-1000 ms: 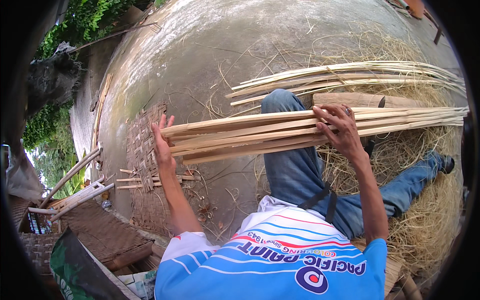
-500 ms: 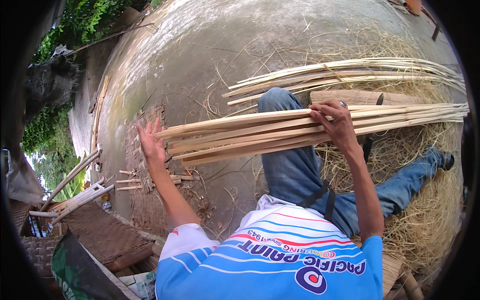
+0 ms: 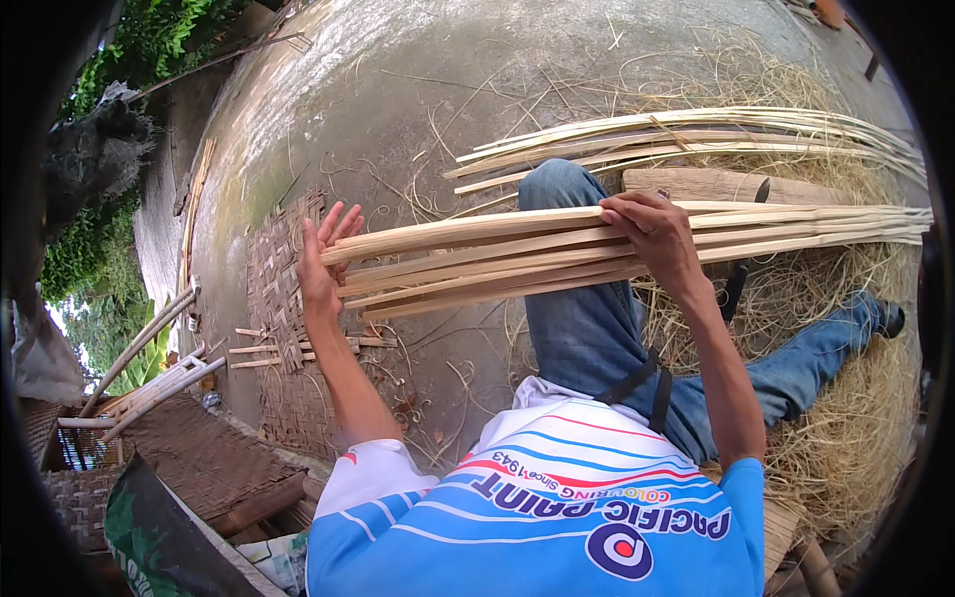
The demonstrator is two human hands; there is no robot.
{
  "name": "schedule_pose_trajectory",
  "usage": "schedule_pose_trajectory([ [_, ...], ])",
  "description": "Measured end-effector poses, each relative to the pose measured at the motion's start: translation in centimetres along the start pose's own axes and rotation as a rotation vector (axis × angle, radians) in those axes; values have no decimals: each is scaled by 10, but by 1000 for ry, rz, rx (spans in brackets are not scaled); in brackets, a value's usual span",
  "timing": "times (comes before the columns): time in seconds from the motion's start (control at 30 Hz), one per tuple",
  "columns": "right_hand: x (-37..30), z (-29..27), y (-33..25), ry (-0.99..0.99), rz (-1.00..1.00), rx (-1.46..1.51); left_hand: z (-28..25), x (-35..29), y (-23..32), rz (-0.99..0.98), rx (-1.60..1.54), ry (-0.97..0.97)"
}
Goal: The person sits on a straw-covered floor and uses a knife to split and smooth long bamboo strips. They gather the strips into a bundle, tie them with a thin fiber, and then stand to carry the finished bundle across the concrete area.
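Strips (image 3: pixel 477 229) span over leg (image 3: pixel 577 338), left ends uneven. Right hand (image 3: pixel 659 237) grasps them near middle; left hand (image 3: pixel 323 261) open, palm at ends. Step, likely: evening ends. Next move calls for looser right grip, flat left push.

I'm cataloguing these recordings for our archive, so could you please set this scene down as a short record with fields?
Left hand: fingers spread, palm at the left ends of the pale strips; contact unclear
Right hand: closed over the strips, around mid-length
Strip layout: fanned at left, gathered at right, crossing above the jeans-clad leg
Beyond: second set of strips and a wood piece
Blade: dark blade, partly hidden by the held strips
Lower right: straw-like shavings
Left ground: brown woven mat
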State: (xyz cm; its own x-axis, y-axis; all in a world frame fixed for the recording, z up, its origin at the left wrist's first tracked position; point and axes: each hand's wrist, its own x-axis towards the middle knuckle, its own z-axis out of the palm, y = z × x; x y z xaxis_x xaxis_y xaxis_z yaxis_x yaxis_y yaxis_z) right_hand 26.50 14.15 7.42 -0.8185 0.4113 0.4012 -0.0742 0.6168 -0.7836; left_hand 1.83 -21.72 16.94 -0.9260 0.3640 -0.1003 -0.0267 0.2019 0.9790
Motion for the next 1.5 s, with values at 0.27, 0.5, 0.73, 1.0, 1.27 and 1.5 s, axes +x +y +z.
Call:
schedule_pose_trajectory([
  [0.27,8,33,-20,49,-64,-108,-4,5,-8,-66,-42,2],
  [0.5,3,35,-39,298,-178,-253,-38,-24,-49,168,-374,618],
  [0.73,-48,76,-66,-90,-258,-73,57,-121,-97,0,-298,784],
  [1.0,-67,99,-71,-3,-369,-262,66,-138,-82,128,-381,641],
  [1.27,-68,95,-81,-79,-283,-138,21,-139,-65,94,-211,291],
  [1.5,-68,95,-79,-57,-314,-125,-6,-137,-39,-35,197,54],
])
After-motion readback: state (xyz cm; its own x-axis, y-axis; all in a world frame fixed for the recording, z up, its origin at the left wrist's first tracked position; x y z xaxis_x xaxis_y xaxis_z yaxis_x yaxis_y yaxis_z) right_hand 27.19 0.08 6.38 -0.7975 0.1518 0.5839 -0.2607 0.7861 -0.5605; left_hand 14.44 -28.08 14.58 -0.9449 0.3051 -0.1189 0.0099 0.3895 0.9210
